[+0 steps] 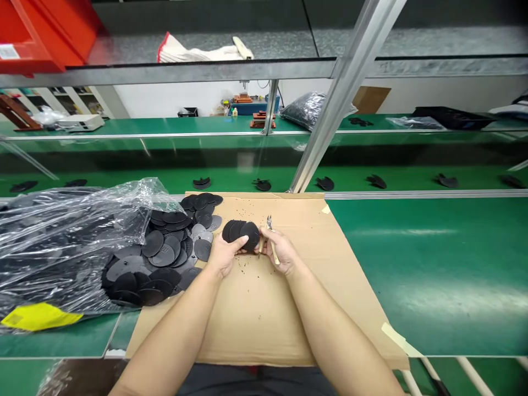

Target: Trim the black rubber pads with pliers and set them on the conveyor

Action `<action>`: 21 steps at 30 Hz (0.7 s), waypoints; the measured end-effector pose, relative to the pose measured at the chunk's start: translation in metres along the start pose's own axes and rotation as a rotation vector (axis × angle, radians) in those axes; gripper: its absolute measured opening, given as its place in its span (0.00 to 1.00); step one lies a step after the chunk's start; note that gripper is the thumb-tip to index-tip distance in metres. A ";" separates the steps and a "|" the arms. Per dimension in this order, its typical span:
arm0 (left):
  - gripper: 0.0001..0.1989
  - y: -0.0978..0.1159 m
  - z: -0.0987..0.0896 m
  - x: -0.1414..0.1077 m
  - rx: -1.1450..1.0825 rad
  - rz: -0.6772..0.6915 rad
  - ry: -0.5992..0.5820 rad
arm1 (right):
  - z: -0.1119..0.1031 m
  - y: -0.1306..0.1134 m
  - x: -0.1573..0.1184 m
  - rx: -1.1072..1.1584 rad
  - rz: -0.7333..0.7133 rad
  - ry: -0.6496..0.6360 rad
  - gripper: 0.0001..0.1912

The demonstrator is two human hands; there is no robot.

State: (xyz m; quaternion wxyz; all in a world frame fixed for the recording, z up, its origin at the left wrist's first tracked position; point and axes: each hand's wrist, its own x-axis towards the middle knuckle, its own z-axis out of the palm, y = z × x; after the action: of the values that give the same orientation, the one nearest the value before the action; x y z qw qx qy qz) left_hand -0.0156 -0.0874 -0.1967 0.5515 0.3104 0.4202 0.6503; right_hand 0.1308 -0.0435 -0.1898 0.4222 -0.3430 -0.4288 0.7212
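Several black round discs (pixel 237 230), fanned over one another, are held in my left hand (pixel 224 255), its thumb lying across the front one. My right hand (pixel 282 252) is closed around a pair of nippers (pixel 274 254) with cream handles, the metal jaws pointing up and away. The fingertips of that hand reach the right edge of the fanned discs. Just left of my left hand, a heap of loose black discs (pixel 163 256) spills from a clear plastic bag (pixel 74 236). Under both hands lies a cardboard sheet (pixel 264 319), with small dark bits scattered on it.
A green conveyor belt (pixel 231 171) behind the cardboard carries several spaced black pieces. A slanted metal post (pixel 330 121) rises at its near edge. Overhead, a shelf holds a red bin (pixel 45 38) and a white glove (pixel 202 53). Green tabletop (pixel 437 264) extends right.
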 end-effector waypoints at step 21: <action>0.22 0.005 -0.001 -0.008 -0.140 0.018 -0.174 | 0.008 0.007 -0.009 -0.421 -0.360 -0.007 0.18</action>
State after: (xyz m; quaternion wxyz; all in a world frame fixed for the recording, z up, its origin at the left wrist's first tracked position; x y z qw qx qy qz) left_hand -0.0173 -0.0955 -0.1922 0.6004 0.3302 0.3216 0.6535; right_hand 0.1255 -0.0560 -0.1923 0.4615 -0.3388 -0.6247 0.5309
